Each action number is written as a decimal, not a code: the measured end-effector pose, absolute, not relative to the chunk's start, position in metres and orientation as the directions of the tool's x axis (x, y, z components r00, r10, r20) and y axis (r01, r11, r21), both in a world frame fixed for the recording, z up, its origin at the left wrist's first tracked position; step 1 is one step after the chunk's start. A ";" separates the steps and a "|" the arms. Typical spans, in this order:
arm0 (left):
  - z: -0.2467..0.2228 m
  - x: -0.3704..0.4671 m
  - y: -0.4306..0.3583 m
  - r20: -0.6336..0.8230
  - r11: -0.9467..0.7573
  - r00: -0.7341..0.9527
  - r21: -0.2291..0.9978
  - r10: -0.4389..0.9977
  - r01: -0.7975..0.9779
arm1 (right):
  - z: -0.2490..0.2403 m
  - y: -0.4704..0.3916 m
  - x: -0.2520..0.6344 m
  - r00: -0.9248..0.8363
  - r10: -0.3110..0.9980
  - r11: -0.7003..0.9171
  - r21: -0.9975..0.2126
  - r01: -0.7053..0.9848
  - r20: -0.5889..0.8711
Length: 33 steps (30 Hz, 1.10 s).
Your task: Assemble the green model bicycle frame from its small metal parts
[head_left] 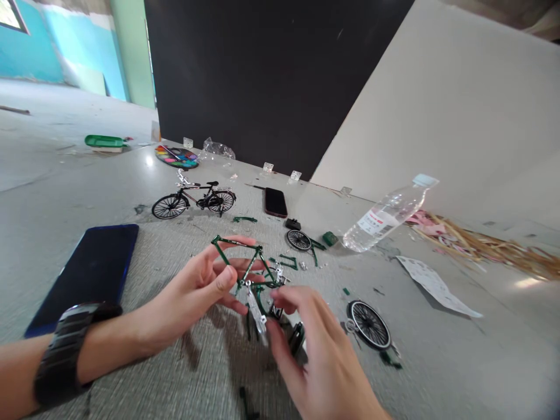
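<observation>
A small green model bicycle frame (238,244) is held up in front of me, its top bar reaching to the left. My left hand (214,277) grips it from the left, thumb in front and fingers behind. At its lower right, my right hand (306,338) has thumb and forefinger closed around the silver and dark parts. A silver piece (256,309) hangs from the frame between the hands. Small green parts (289,262) lie on the surface just beyond. A loose spoked wheel (370,324) rests to the right of my right hand.
A finished black model bicycle (192,199) stands at the back left, near a paint palette (177,157). A dark tablet (85,274) lies left, a phone (275,202) further back. Another wheel (298,240), a tilted plastic bottle (387,216) and a paper sheet (437,286) are to the right.
</observation>
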<state>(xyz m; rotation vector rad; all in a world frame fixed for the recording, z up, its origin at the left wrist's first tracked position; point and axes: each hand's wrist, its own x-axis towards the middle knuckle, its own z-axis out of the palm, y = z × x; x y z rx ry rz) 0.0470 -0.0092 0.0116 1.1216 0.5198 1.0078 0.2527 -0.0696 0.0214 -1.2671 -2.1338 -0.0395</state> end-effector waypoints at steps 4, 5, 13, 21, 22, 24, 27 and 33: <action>0.013 0.047 -0.010 0.112 0.082 0.464 0.923 0.879 -0.377 | 0.013 -0.066 0.258 -0.444 0.803 0.553 -0.219 0.804 0.397; 0.013 0.046 -0.009 0.108 0.087 0.471 0.924 0.876 -0.373 | 0.012 -0.066 0.259 -0.447 0.806 0.553 -0.220 0.804 0.388; 0.012 0.048 -0.008 0.098 0.108 0.496 0.923 0.863 -0.369 | 0.012 -0.062 0.265 -0.439 0.815 0.543 -0.234 0.807 0.378; 0.011 0.047 -0.010 0.086 0.102 0.475 0.929 0.876 -0.357 | 0.032 -0.057 0.267 -0.207 0.819 0.451 -0.377 0.809 0.535; 0.011 0.047 -0.010 0.087 0.100 0.472 0.929 0.877 -0.356 | 0.033 -0.056 0.267 -0.168 0.834 0.427 -0.421 0.800 0.526; 0.010 0.046 -0.010 0.089 0.099 0.471 0.928 0.878 -0.360 | 0.034 -0.055 0.267 -0.096 0.858 0.388 -0.514 0.765 0.505; 0.010 0.046 -0.010 0.085 0.104 0.475 0.928 0.876 -0.358 | 0.031 -0.054 0.267 -0.030 0.866 0.373 -0.604 0.705 0.499; 0.012 0.047 -0.010 0.087 0.106 0.485 0.929 0.870 -0.356 | 0.024 -0.053 0.268 -0.253 0.858 0.470 -0.483 0.739 0.447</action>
